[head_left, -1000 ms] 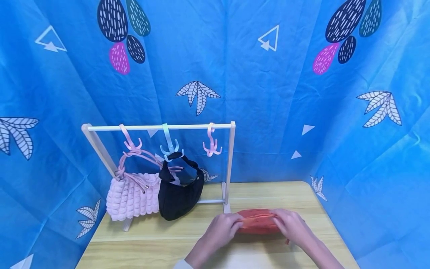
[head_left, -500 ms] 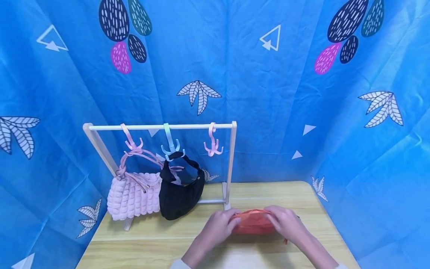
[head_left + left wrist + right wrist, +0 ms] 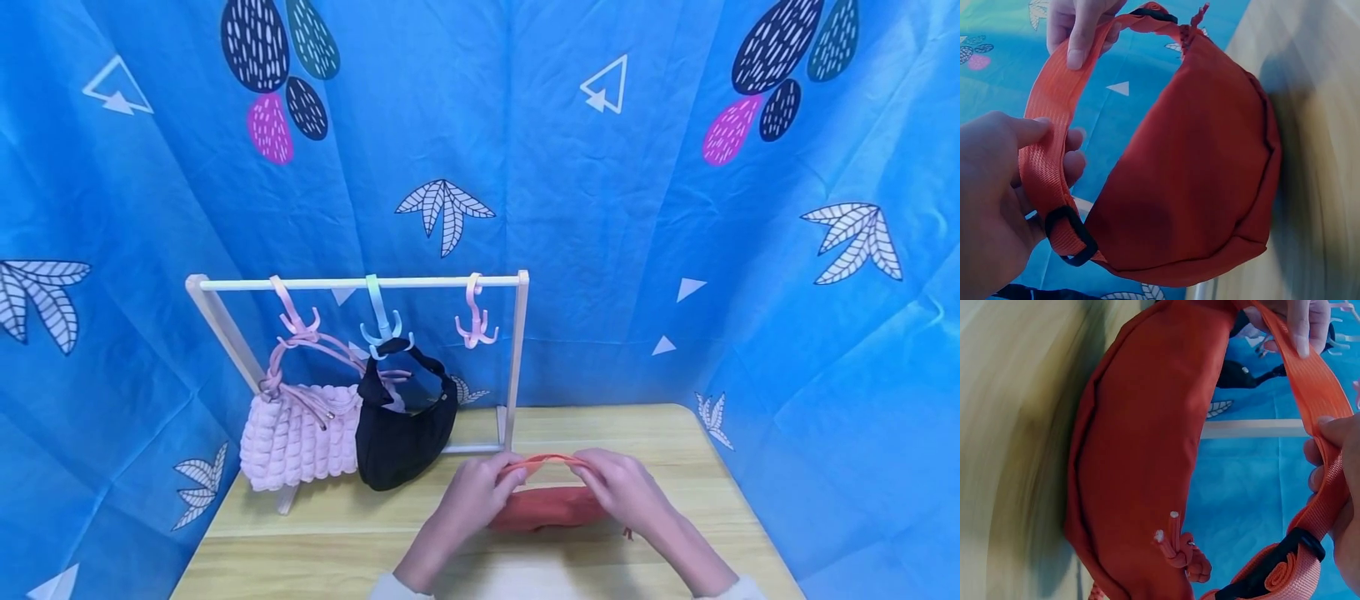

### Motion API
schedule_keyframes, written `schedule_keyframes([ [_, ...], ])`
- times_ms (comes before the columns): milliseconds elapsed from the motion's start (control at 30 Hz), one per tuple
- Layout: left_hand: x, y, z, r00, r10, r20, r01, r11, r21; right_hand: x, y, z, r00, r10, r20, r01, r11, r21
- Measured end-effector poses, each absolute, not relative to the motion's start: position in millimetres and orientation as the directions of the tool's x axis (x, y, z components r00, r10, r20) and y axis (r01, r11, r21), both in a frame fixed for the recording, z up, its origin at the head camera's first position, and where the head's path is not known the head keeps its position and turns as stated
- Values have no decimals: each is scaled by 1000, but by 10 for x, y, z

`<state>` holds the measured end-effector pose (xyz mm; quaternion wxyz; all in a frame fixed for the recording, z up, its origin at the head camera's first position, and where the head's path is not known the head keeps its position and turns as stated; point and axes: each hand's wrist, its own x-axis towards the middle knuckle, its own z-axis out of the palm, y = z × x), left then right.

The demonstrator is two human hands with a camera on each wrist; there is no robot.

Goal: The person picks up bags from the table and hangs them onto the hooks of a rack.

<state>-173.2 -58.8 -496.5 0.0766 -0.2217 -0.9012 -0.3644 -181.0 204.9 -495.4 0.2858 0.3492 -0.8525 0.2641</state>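
An orange-red bag (image 3: 551,507) hangs by its strap just above the table, between both hands. My left hand (image 3: 480,490) pinches the left part of the orange strap (image 3: 1054,94) between thumb and fingers. The right hand (image 3: 622,486) grips the same strap on the right, so it arches over the bag. A black slider buckle (image 3: 1071,235) sits on the strap below the left hand. In the right wrist view, a black side-release clip (image 3: 1272,569) and a knotted cord pull (image 3: 1179,547) show near the bag's end.
Left of the hands stands a white rack (image 3: 513,367). A pink bag (image 3: 300,437) and a black bag (image 3: 405,442) hang from its hooks. A third, pink hook (image 3: 474,321) on the right holds no bag. Blue printed cloth (image 3: 585,208) surrounds the wooden table (image 3: 600,425).
Both hands have shifted left and slightly up. The strap has lifted away from the bag into an arch, and the bag now hangs below it.
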Motion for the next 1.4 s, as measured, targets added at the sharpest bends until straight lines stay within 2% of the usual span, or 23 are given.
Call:
schedule_keyframes([
  [167, -1749, -648, -4932, -885, 329, 329, 466, 630, 622, -1817, 2035, -4937, -591, -457, 665, -759, 594, -266],
  [333, -1746, -720, -4891, -886, 307, 348, 463, 640, 614, -1812, 2035, -4941, -617, -462, 637, -752, 584, -306],
  [800, -1757, -847, -4732, -923, 278, 267, 385, 623, 681, -1783, 2056, -4889, -662, -522, 538, -749, 490, -446],
  [1400, -1808, -988, -4489, -918, 231, 322, 392, 643, 658, -1884, 1816, -4743, -574, -422, 702, -775, 556, -300],
])
